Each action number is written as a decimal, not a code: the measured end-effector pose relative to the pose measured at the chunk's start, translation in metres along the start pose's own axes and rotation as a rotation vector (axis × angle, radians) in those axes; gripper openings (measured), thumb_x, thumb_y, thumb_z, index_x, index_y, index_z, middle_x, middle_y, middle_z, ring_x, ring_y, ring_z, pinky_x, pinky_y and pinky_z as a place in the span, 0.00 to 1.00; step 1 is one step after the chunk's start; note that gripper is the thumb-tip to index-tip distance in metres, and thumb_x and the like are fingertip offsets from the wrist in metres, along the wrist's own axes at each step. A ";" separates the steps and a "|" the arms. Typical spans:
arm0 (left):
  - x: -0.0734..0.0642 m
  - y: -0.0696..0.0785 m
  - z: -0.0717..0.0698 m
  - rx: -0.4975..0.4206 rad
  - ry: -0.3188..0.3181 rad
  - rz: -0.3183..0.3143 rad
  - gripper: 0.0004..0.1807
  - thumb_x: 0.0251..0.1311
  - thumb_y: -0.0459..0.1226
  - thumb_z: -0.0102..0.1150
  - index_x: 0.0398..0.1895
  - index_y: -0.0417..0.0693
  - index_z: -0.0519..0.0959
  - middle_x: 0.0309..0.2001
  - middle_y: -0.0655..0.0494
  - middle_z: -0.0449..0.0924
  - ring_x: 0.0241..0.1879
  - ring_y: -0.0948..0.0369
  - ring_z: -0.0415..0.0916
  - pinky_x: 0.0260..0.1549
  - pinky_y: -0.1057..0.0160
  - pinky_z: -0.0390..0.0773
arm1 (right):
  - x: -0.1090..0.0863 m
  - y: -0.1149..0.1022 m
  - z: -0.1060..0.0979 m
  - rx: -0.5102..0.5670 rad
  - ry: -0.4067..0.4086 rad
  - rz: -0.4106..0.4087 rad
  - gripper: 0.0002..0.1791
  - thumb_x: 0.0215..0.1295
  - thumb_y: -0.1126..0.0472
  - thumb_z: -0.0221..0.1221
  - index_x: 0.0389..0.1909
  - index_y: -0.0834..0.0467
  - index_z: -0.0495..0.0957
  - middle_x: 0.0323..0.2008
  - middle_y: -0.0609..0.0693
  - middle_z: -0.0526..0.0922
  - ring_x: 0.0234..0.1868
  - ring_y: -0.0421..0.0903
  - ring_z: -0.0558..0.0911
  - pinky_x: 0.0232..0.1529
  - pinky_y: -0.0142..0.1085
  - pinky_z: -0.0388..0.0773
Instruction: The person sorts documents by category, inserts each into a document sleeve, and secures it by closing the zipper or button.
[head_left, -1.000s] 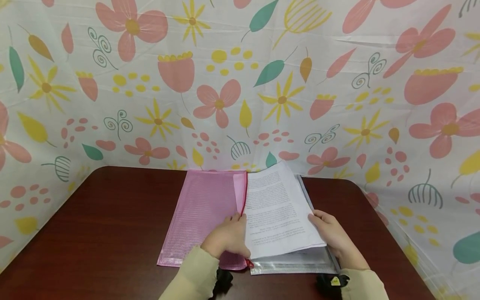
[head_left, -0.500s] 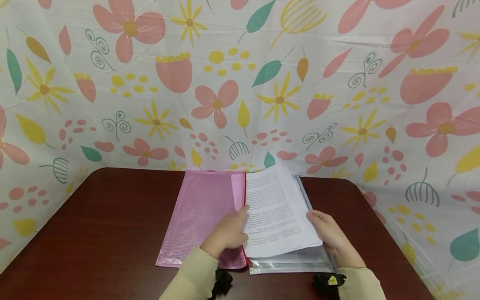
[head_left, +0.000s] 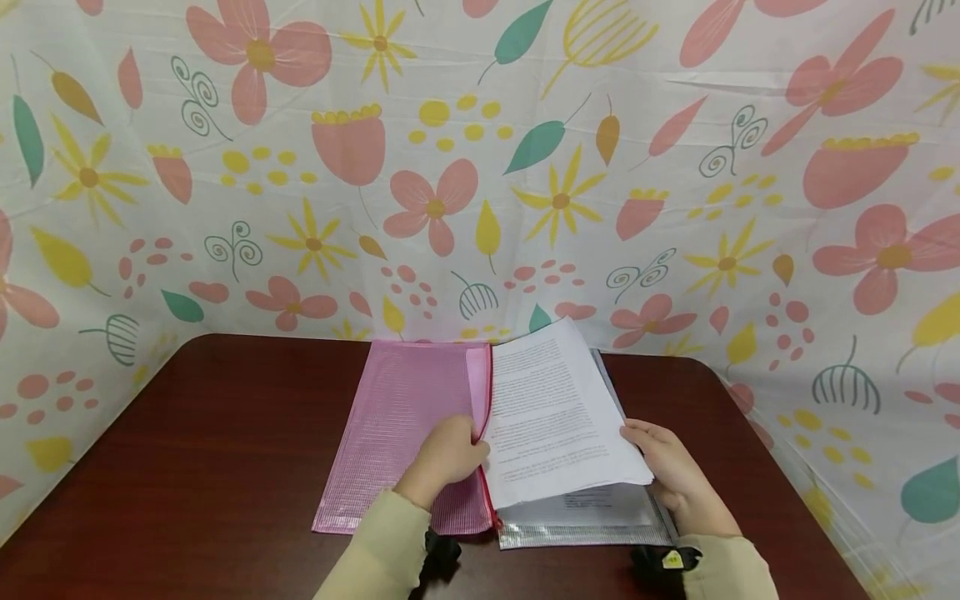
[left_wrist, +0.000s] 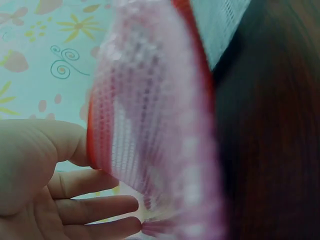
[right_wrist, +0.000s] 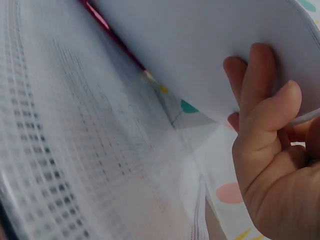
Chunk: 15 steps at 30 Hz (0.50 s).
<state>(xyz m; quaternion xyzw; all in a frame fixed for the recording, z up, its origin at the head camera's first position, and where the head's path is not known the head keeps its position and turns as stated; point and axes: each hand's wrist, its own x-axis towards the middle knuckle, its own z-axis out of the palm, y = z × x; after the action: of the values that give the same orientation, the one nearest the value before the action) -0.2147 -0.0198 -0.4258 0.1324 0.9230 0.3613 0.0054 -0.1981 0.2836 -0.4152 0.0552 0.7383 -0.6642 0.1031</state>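
With the left hand (head_left: 446, 454) we pinch the red edge (left_wrist: 91, 135) of the pink folder (head_left: 405, 400); with the right hand (head_left: 675, 475) we grip the right side of the printed papers (head_left: 555, 417), raised over the clear folder (head_left: 577, 536). Both folders lie side by side, from the middle of the bench's (head_left: 210, 467) far edge toward its near edge. A flowered cloth (head_left: 465, 75) hangs behind that far edge, and we wear pale sleeves (head_left: 381, 546).

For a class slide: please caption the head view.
Left hand pinches a pink gridded plastic pouch; right hand holds white printed paper.
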 end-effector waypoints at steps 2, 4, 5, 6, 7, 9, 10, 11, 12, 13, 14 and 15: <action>0.000 0.001 0.000 0.012 0.009 -0.002 0.14 0.51 0.35 0.54 0.12 0.48 0.65 0.15 0.60 0.60 0.16 0.63 0.61 0.14 0.67 0.63 | 0.000 -0.001 0.002 0.014 0.008 0.001 0.30 0.75 0.57 0.39 0.67 0.74 0.49 0.34 0.41 0.81 0.32 0.34 0.82 0.29 0.28 0.79; 0.000 0.003 0.000 0.018 0.015 -0.008 0.14 0.52 0.35 0.54 0.13 0.48 0.65 0.15 0.60 0.61 0.16 0.63 0.61 0.14 0.67 0.63 | 0.001 -0.001 0.004 0.017 0.010 -0.003 0.30 0.75 0.58 0.39 0.68 0.74 0.47 0.35 0.42 0.81 0.32 0.34 0.82 0.30 0.28 0.79; -0.001 0.004 0.000 0.017 0.019 -0.011 0.13 0.53 0.34 0.54 0.13 0.48 0.66 0.15 0.59 0.61 0.16 0.63 0.61 0.14 0.67 0.63 | 0.001 -0.001 0.006 0.016 0.014 -0.003 0.30 0.75 0.58 0.39 0.68 0.74 0.47 0.36 0.42 0.81 0.33 0.34 0.82 0.30 0.28 0.80; -0.001 0.004 0.000 0.017 0.024 -0.013 0.13 0.53 0.34 0.53 0.14 0.47 0.66 0.15 0.59 0.62 0.16 0.62 0.62 0.15 0.66 0.63 | 0.000 -0.002 0.007 0.017 0.022 0.001 0.30 0.75 0.58 0.39 0.68 0.73 0.47 0.37 0.43 0.80 0.33 0.34 0.82 0.31 0.27 0.80; -0.001 0.005 0.001 0.018 0.028 -0.016 0.12 0.53 0.34 0.53 0.14 0.47 0.67 0.15 0.59 0.63 0.17 0.62 0.62 0.15 0.66 0.63 | 0.001 -0.002 0.009 0.019 0.025 0.002 0.30 0.76 0.58 0.38 0.69 0.73 0.46 0.38 0.44 0.80 0.34 0.34 0.82 0.31 0.27 0.80; -0.002 0.006 0.001 0.018 0.040 -0.020 0.11 0.53 0.34 0.53 0.15 0.47 0.67 0.16 0.59 0.63 0.17 0.62 0.62 0.16 0.66 0.64 | 0.000 -0.002 0.012 0.013 0.031 0.004 0.31 0.76 0.57 0.38 0.70 0.72 0.45 0.42 0.47 0.79 0.35 0.34 0.82 0.32 0.28 0.80; -0.002 0.006 0.001 0.016 0.047 -0.020 0.11 0.53 0.34 0.53 0.15 0.47 0.67 0.16 0.59 0.63 0.17 0.62 0.62 0.16 0.66 0.63 | 0.000 -0.002 0.013 0.012 0.035 0.007 0.31 0.76 0.57 0.38 0.70 0.72 0.45 0.43 0.48 0.78 0.36 0.34 0.82 0.33 0.28 0.80; -0.002 0.006 0.002 0.014 0.053 -0.020 0.11 0.53 0.34 0.53 0.15 0.47 0.67 0.16 0.59 0.63 0.17 0.62 0.62 0.15 0.66 0.63 | 0.000 -0.003 0.015 0.014 0.041 0.012 0.31 0.75 0.57 0.39 0.71 0.71 0.45 0.45 0.50 0.78 0.37 0.34 0.82 0.34 0.28 0.80; -0.002 0.006 0.002 0.014 0.060 -0.019 0.11 0.53 0.34 0.53 0.15 0.47 0.67 0.15 0.59 0.62 0.16 0.63 0.62 0.15 0.66 0.63 | 0.000 -0.003 0.016 0.013 0.044 0.013 0.31 0.76 0.57 0.39 0.71 0.71 0.44 0.47 0.52 0.77 0.37 0.34 0.82 0.34 0.28 0.80; -0.002 0.006 0.002 0.014 0.066 -0.018 0.12 0.53 0.34 0.53 0.15 0.48 0.66 0.15 0.59 0.61 0.16 0.63 0.61 0.15 0.66 0.63 | -0.001 -0.003 0.017 0.012 0.046 0.015 0.31 0.75 0.57 0.39 0.71 0.71 0.45 0.48 0.53 0.76 0.38 0.34 0.82 0.35 0.28 0.80; -0.002 0.005 0.003 0.014 0.073 -0.016 0.12 0.53 0.34 0.53 0.14 0.48 0.66 0.15 0.59 0.61 0.16 0.63 0.61 0.15 0.66 0.62 | -0.001 -0.003 0.018 0.008 0.049 0.017 0.32 0.75 0.56 0.39 0.71 0.71 0.45 0.49 0.54 0.76 0.38 0.34 0.82 0.35 0.29 0.80; -0.002 0.005 0.003 0.012 0.079 -0.014 0.12 0.52 0.33 0.52 0.14 0.48 0.66 0.15 0.60 0.60 0.16 0.63 0.61 0.15 0.66 0.62 | -0.002 -0.003 0.018 0.006 0.051 0.019 0.31 0.75 0.56 0.39 0.71 0.71 0.45 0.49 0.54 0.76 0.38 0.35 0.82 0.35 0.29 0.80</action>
<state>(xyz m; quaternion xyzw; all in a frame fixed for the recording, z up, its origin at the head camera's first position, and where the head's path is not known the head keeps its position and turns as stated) -0.2116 -0.0145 -0.4244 0.1115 0.9256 0.3606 -0.0292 -0.1957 0.2653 -0.4135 0.0793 0.7381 -0.6639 0.0906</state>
